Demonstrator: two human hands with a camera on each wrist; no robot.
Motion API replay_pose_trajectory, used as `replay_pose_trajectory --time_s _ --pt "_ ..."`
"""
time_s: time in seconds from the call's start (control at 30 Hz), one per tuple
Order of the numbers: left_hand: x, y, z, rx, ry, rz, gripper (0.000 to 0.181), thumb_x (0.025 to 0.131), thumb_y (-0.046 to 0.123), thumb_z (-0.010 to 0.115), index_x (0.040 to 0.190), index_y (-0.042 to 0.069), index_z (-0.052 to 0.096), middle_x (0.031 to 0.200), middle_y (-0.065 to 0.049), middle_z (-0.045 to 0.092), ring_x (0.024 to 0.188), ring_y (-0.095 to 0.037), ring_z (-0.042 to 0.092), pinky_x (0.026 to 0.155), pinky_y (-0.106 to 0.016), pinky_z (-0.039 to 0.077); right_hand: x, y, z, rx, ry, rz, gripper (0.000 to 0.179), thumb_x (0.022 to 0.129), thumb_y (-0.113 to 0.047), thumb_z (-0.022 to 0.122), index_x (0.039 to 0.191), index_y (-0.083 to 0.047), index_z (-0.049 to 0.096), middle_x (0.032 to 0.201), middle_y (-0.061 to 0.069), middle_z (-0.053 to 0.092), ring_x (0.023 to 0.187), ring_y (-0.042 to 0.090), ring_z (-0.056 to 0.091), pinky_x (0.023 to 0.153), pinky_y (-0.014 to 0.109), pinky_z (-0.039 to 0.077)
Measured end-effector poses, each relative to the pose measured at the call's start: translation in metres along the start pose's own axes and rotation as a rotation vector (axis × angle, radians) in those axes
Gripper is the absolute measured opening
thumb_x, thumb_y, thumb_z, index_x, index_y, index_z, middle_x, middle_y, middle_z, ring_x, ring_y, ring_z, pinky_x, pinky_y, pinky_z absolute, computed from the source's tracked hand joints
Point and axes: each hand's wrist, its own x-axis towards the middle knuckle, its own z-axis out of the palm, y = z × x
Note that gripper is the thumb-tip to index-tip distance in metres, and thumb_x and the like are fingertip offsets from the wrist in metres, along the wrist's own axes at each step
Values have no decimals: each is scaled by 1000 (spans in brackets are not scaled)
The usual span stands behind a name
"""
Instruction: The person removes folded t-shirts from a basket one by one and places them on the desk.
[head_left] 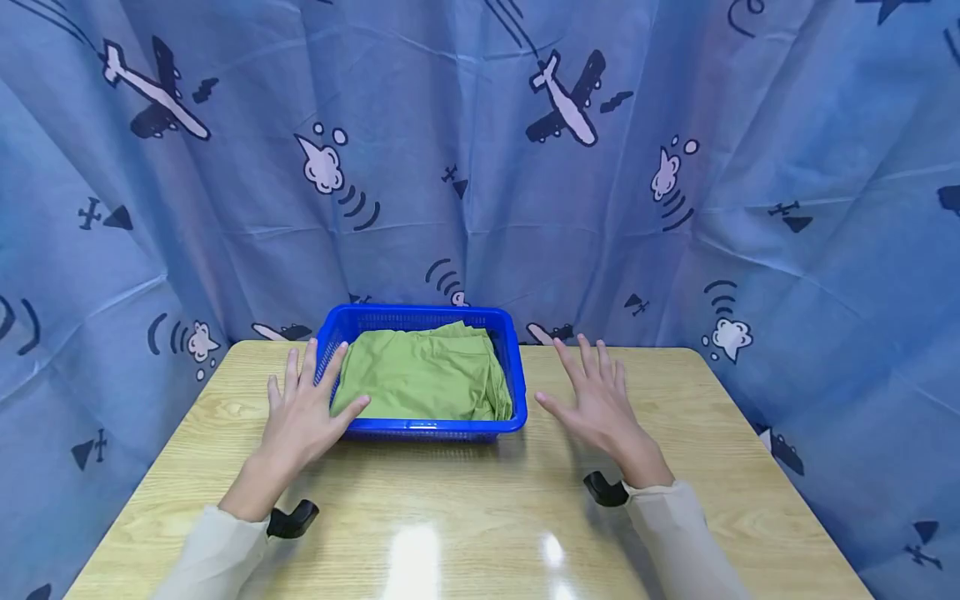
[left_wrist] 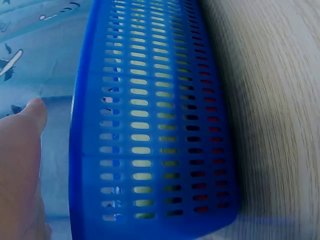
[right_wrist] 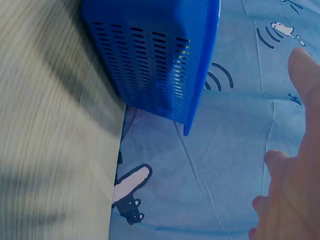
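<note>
A blue plastic basket [head_left: 420,426] with slotted walls stands toward the table's far edge. Folded green cloth [head_left: 420,375] lies inside it, one corner poking up at the back. My left hand [head_left: 300,417], fingers spread, overlaps the basket's left front corner in the head view. In the left wrist view the slotted front wall [left_wrist: 150,120] fills the middle, and the hand's thumb [left_wrist: 32,117] shows at the left edge. To the right of the basket hovers my right hand [head_left: 600,408], fingers spread and holding nothing. Its fingers [right_wrist: 300,70] are apart from the basket's wall [right_wrist: 145,60] in the right wrist view.
The basket rests on a light wood-grain table [head_left: 450,517]. A blue curtain [head_left: 465,167] printed with airplanes hangs close behind the table and along both sides. Something red shows through the basket's lower slots [left_wrist: 215,145]. Each wrist wears a black mount [head_left: 294,520].
</note>
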Motion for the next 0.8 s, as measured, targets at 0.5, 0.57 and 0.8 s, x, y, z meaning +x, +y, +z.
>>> replay_pose_trajectory --time_s 0.5,0.57,0.8 --pt "25 -8 -9 18 -37 101 85 97 64 50 164 28 12 168 -25 10 154 -51 8 116 -75 18 24 -14 -5 75 -106 -115 88 95 -63 55 162 -42 2 171 16 5 156 47 0 119 74 11" --pt "28 -9 -11 5 -49 109 84 98 62 50 164 28 12 168 -25 11 153 -51 9 115 -76 19 27 -17 -7 106 -124 -129 87 96 -61 54 163 -37 4 172 14 5 157 46 1 119 74 12" --pt "36 -8 -18 -88 -121 115 81 101 61 45 165 27 9 168 -27 11 152 -54 12 111 -79 22 36 -28 -10 230 -192 -150 82 98 -58 54 164 -34 10 172 10 4 158 42 2 117 76 16"
